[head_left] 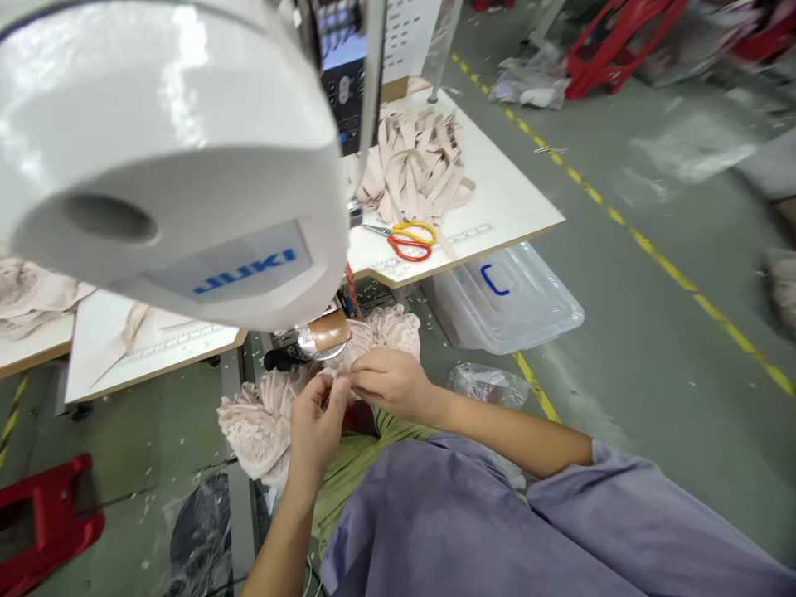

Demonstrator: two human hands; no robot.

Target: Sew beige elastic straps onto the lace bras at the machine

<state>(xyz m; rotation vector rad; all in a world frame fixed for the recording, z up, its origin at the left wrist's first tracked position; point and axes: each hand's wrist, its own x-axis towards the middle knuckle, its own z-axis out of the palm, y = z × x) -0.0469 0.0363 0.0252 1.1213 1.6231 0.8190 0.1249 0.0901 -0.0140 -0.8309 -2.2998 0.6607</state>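
Close together, my two hands meet in front of a sewing machine [249,207]. My left hand [318,414] pinches the edge of pale pink fabric, thumb against fingers. From the right, my right hand [395,383] has its fingers pressed together on the same fabric, which my fingers mostly hide. Bunches of gathered pale fabric [258,427] hang to the left of my hands, and another bunch [395,327] lies just behind them. Directly above my fingers is the machine's sewing end with a tan part [328,332].
Scissors with red and yellow handles [411,240] lie on the white table [497,182] beside piled fabric strips [423,162]. A lidded plastic box [516,303] stands beneath the table's right edge. Red stools [46,518] stand on the floor at lower left and upper right.
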